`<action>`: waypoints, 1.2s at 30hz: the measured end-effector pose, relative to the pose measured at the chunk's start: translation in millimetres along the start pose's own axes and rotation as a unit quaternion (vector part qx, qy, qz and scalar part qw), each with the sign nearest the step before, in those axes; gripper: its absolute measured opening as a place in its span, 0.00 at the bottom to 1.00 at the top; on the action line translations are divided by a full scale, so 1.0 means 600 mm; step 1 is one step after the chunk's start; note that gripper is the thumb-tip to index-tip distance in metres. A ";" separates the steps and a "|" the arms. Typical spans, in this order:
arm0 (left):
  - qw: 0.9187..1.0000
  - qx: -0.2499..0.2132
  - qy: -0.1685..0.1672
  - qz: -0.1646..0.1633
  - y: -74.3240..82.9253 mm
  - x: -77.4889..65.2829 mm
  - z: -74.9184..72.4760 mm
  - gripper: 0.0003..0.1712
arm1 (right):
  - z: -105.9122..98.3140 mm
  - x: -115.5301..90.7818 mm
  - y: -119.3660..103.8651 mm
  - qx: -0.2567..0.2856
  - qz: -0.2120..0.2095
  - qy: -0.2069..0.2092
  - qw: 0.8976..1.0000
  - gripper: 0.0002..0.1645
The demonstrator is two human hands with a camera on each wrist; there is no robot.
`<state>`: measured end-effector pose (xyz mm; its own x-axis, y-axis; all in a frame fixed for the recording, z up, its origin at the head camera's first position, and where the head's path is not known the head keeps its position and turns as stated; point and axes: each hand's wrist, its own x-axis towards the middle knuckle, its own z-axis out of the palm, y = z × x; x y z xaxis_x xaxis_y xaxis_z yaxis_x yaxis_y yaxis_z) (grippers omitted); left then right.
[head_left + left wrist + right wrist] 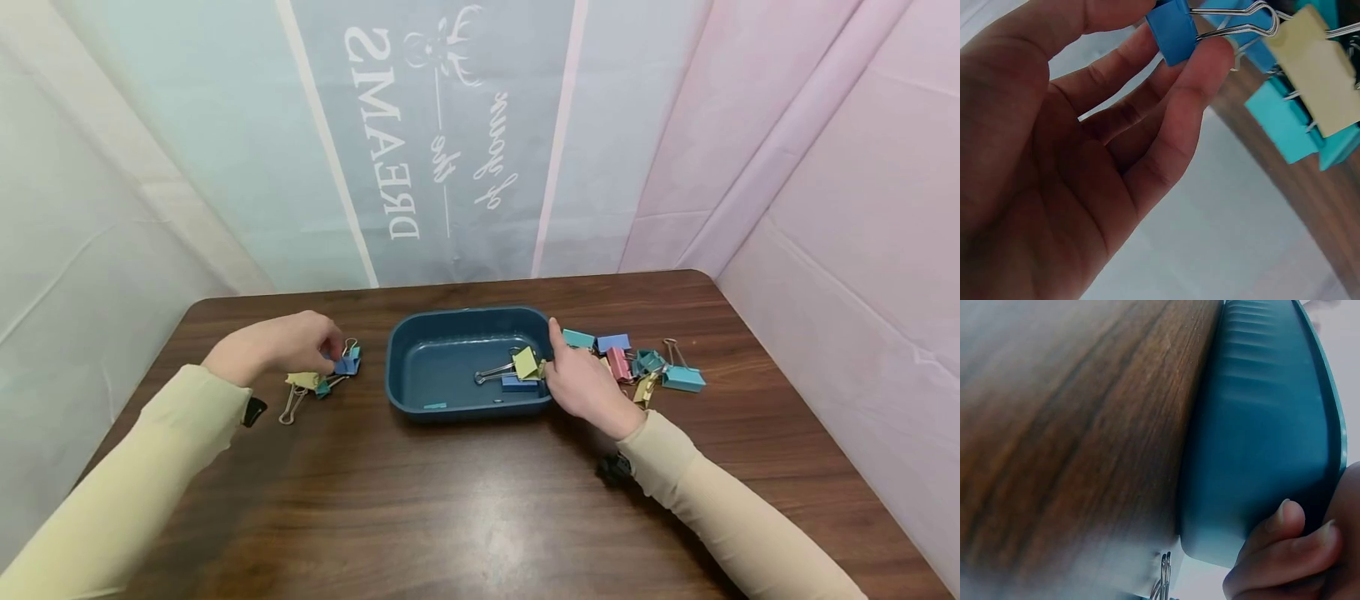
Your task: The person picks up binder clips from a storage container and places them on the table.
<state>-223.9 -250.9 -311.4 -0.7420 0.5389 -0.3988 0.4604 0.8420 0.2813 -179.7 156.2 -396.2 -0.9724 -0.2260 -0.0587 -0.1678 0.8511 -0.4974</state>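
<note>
My left hand pinches a blue binder clip between its thumb and fingertips at the left of the table, the clip's wire loops pointing away from the palm. Close by lie a yellow binder clip and several teal and blue ones. At the right end of a dark teal plastic bin, my right hand holds the rim, with curled fingers against the outer wall in the right wrist view. Inside the bin are a yellow-green clip, a blue clip and a small light-blue piece.
Right of the bin, partly behind my right hand, is a pile of binder clips, among them a pink one and a turquoise one. The brown wooden table meets a printed curtain at its far edge.
</note>
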 end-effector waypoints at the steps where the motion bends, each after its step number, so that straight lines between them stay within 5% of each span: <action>1: 1.000 -0.004 -0.003 -0.002 -0.004 0.002 0.004 0.03 | 0.000 0.000 -0.001 0.000 0.001 -0.001 1.000 0.43; 15: 1.000 -0.009 -0.017 -0.015 -0.013 0.021 0.041 0.06 | 0.000 0.001 -0.001 -0.010 0.005 -0.004 1.000 0.44; 25: 1.000 0.018 -0.006 -0.011 0.004 0.017 0.033 0.09 | -0.004 0.000 -0.002 -0.024 0.007 -0.010 1.000 0.44; 36: 0.996 0.010 0.041 0.084 0.073 0.035 0.017 0.04 | -0.005 0.001 -0.002 -0.030 0.000 -0.015 0.999 0.44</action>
<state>-214.4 -202.2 -316.3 -0.6909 0.6683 -0.2756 0.5900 0.7416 0.3194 -180.8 156.4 -392.8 -0.9672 -0.2395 -0.0846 -0.1786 0.8780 -0.4440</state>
